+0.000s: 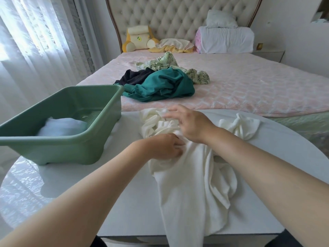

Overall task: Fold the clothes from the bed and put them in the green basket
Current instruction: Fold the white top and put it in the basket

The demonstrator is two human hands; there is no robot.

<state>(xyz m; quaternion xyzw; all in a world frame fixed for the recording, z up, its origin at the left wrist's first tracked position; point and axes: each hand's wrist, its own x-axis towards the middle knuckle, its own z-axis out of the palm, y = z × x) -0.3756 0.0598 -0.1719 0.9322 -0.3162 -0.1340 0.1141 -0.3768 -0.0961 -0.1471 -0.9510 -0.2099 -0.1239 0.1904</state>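
Observation:
A crumpled white garment (194, 189) lies across the white table (124, 202) in front of me, one end hanging over the near edge. My left hand (163, 146) grips a bunch of its cloth near the middle. My right hand (188, 124) hovers over the garment's far end with fingers spread and relaxed, slightly blurred. The green basket (71, 147) stands on the table at the left with a folded white item (62, 128) inside. On the bed (249, 90) lie a teal garment (163, 86), a black garment (133, 76) and a leaf-print garment (170, 64).
Sheer curtains (35, 41) hang along the left. Pillows, a folded white quilt (226, 40) and a yellow cushion (138, 39) sit by the tufted headboard. A nightstand (268, 54) stands at the bed's right.

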